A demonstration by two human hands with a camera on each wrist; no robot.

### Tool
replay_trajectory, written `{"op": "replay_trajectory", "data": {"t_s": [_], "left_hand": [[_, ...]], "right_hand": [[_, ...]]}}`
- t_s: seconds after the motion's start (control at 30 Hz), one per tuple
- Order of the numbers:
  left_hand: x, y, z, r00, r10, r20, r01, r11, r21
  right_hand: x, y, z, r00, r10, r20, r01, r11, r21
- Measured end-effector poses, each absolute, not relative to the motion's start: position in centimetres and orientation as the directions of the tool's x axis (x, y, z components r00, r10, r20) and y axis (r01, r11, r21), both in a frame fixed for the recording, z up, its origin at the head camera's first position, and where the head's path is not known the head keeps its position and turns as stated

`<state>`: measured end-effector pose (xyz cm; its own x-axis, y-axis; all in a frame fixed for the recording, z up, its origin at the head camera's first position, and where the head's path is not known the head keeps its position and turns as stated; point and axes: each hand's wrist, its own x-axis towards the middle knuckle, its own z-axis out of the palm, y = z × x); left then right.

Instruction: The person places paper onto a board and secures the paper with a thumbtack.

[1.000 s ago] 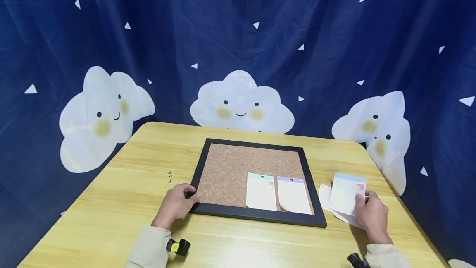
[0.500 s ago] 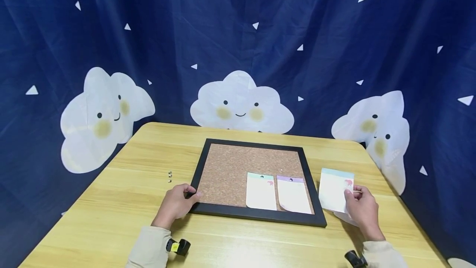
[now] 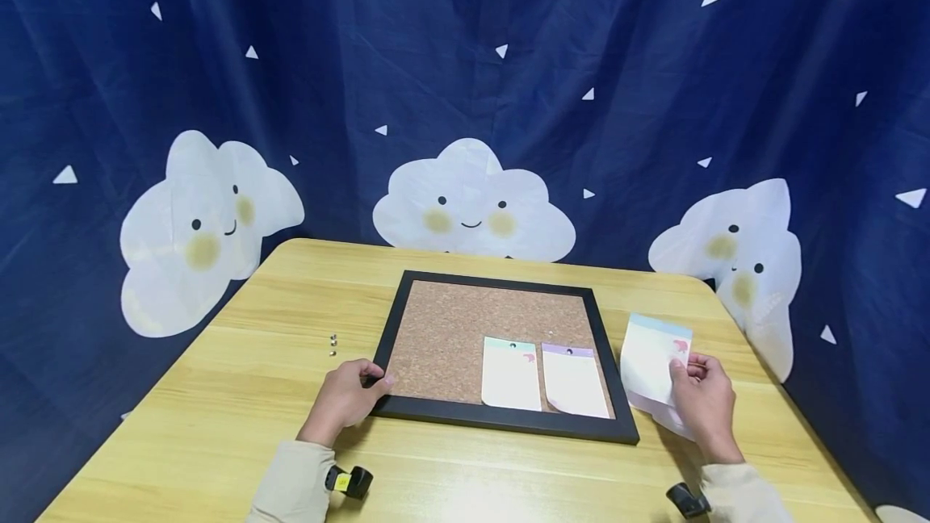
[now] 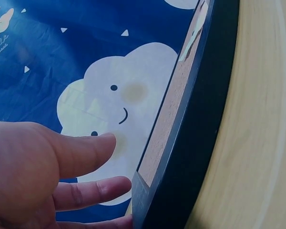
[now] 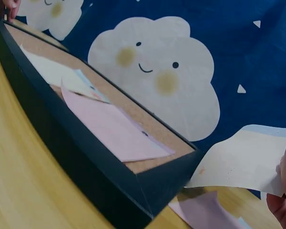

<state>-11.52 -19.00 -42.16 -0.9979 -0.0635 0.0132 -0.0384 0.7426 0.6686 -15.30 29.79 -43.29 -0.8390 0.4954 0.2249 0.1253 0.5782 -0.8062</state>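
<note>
Pale blue bands the far edge of the paper sheet that I pinch in my right hand, thumb on its face and fingers behind, on its right side near a small pink picture. I hold it tilted, its long axis running roughly away from me, and its left side is just beside the right side of the black frame; I cannot tell whether the two touch. Under it, on the table, lies a loose pink sheet, partly hidden.

Inside the frame, on the cork board, a green-topped sheet and a purple-topped sheet lie side by side at the near right, each with a pin at its top and its long axis also pointing away from me. As I judge it, the sideways line is what counts: my pinched sheet is right of the frame, and the pinned pair lies between it and the bare near-left cork.

My left hand is at the near-left corner of the frame, thumb and fingers apart and fairly straight, nothing pinched; a fingertip seems to meet the edge, how firmly I can't tell. That hand is the nearer one to three small metal pins, lying in a short row on the table, left of the frame.
</note>
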Motion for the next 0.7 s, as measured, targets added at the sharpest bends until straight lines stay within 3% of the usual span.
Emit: {"op": "replay_trajectory", "data": {"t_s": [0.23, 0.7], "left_hand": [[-11.5, -19.0, -42.2, -0.998, -0.062, 0.009, -0.04, 0.743, 0.668], [-11.5, -19.0, -42.2, -0.998, -0.063, 0.001, -0.046, 0.739, 0.672]], "right_hand": [[-15.7, 28.7, -42.9, -0.823, 0.517, 0.235, 0.093, 0.532, -0.842], [-16.4, 25.2, -44.0, -0.871, 0.434, 0.23, 0.036, 0.523, -0.851]]}}
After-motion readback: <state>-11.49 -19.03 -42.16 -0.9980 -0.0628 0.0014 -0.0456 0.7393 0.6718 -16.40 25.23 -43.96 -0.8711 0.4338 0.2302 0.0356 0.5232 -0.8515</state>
